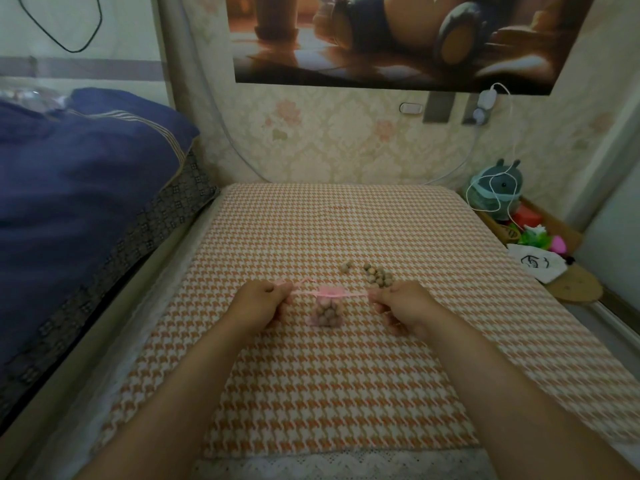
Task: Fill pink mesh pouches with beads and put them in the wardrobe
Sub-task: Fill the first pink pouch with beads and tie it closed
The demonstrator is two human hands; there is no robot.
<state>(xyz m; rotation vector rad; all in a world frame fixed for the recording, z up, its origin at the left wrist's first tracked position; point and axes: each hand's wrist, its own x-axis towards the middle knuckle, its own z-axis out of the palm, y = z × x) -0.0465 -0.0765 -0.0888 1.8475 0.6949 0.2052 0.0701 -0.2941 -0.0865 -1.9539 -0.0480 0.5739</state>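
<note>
A pink mesh pouch point(326, 310) full of tan beads lies on the orange-and-white houndstooth cloth point(346, 375), its neck gathered tight. A pink drawstring ribbon point(304, 293) runs out from the neck to both sides. My left hand point(260, 305) pinches the left end of the ribbon. On the other side my right hand point(403, 306) pinches the right end, and the ribbon is stretched taut between them. Loose tan beads point(376, 276) lie in a small pile just beyond the pouch, with a few more beads point(345, 267) to its left.
A bed with a dark blue quilt point(79, 188) borders the cloth on the left. At the right stand a teal plush toy point(497, 190), white cables, colourful small items and a white pouch point(535, 266) on a wooden ledge. A wallpapered wall rises behind.
</note>
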